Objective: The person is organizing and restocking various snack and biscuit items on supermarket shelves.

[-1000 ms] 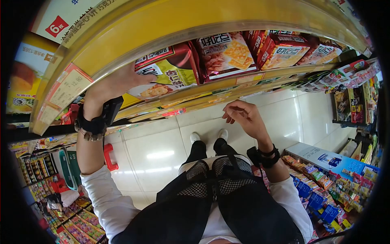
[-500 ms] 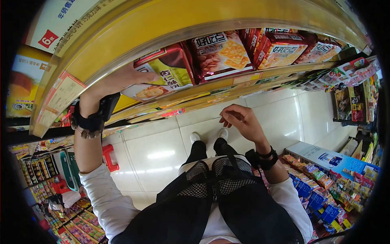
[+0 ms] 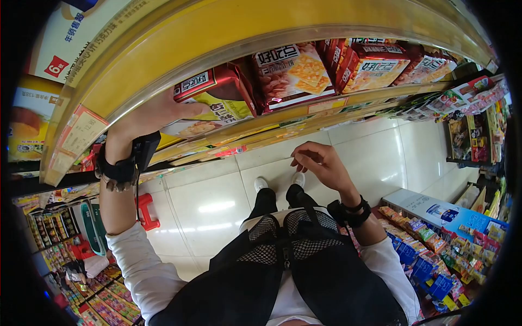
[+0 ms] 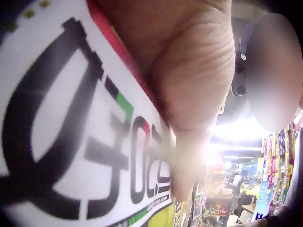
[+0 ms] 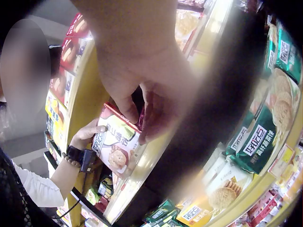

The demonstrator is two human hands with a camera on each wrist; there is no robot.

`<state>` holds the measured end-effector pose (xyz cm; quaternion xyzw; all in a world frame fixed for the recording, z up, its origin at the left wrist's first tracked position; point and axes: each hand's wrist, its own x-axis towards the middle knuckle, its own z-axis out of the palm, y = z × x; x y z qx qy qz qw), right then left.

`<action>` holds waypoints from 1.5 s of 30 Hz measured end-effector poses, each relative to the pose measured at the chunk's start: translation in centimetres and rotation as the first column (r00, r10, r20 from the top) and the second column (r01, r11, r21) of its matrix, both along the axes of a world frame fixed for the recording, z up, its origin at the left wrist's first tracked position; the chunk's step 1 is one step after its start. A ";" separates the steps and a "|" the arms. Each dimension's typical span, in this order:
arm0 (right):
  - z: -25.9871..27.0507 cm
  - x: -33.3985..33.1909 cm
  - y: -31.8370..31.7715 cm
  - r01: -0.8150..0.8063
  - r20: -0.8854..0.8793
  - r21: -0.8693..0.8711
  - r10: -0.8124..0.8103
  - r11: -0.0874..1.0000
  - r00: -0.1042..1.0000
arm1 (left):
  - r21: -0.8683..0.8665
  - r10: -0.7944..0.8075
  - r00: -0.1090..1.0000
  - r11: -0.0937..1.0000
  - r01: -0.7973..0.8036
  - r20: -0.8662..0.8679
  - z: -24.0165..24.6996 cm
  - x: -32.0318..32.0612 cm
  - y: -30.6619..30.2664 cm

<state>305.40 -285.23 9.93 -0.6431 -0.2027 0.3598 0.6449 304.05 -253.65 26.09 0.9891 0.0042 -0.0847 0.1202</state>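
Note:
My left hand [image 3: 157,115] reaches into the yellow-edged shelf and grips the left end of a red and yellow-green biscuit pack [image 3: 222,110]. Its thumb lies across the printed front; the other fingers are hidden behind the pack. In the left wrist view the white label of the biscuit pack [image 4: 45,142] fills the left side, with the thumb along its edge. My right hand [image 3: 324,165] hangs in front of the shelf with loosely curled fingers and nothing in them. It overlaps the pack in the right wrist view, nearer the camera.
More red biscuit packs [image 3: 296,73] stand right of the held one. The upper shelf's curved yellow edge [image 3: 261,27] passes close above my left hand, with a price tag [image 3: 81,130] beside it. A red stool [image 3: 145,212] is on the floor; snack displays [image 3: 435,266] stand behind right.
The held biscuit pack has shifted slightly left with my left hand and tipped, showing more of its red top edge. My right hand has drifted a little left and down.

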 end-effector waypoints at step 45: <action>6.7 13.1 11.0 0.290 0.886 -0.426 0.329 0.857 0.328 | -0.094 -0.004 1.000 0.996 0.004 0.000 1.1 0.0 -2.5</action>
